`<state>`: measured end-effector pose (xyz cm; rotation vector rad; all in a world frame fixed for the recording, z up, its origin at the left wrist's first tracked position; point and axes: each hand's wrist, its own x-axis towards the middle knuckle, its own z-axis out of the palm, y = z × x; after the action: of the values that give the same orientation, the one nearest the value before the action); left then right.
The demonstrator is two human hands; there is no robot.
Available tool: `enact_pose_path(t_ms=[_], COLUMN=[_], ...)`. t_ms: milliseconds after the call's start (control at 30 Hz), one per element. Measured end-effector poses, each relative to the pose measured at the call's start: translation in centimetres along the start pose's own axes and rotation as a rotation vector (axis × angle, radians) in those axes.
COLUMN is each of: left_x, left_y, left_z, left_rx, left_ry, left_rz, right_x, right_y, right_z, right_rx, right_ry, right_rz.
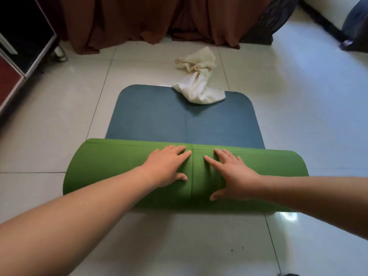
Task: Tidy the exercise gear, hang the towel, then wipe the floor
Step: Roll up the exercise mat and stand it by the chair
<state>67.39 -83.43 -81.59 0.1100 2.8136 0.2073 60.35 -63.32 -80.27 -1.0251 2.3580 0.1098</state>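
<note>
A yoga mat [111, 166] lies on the white tiled floor, mostly rolled into a thick green roll in front of me. Its unrolled blue end [159, 116] stretches away from the roll. My left hand [169, 166] and my right hand [233, 174] rest flat on top of the roll near its middle, fingers spread, palms pressing down. A crumpled cream towel [199, 80] lies partly on the far edge of the blue part and partly on the floor beyond it.
Brown curtains [129, 20] hang to the floor at the back. A dark cabinet with a white frame [25, 46] stands at the left. A dark bulky object [356, 24] sits at the far right. Glossy floor tiles [298, 96] surround the mat.
</note>
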Motion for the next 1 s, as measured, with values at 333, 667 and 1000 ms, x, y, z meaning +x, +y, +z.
enact_pose_path(t_ms=[333,667,1000], left_x=[4.6,6.7,11.0], left_y=[0.8,-1.8,-3.9], left_z=[-2.9,-3.8,-6.5], left_rx=[-0.087,-0.044,-0.055], left_ry=[0.101,-0.023,-0.013], left_rz=[-0.237,-0.09,-0.118], right_x=[10.2,13.4,8.2], right_y=[6.3,8.5,7.8], right_z=[-7.4,-9.2,-6.2], right_rx=[0.241,0.354,0.028], right_ry=[-0.059,0.016,0.284], right_rz=[-0.13,-0.148,-0.13])
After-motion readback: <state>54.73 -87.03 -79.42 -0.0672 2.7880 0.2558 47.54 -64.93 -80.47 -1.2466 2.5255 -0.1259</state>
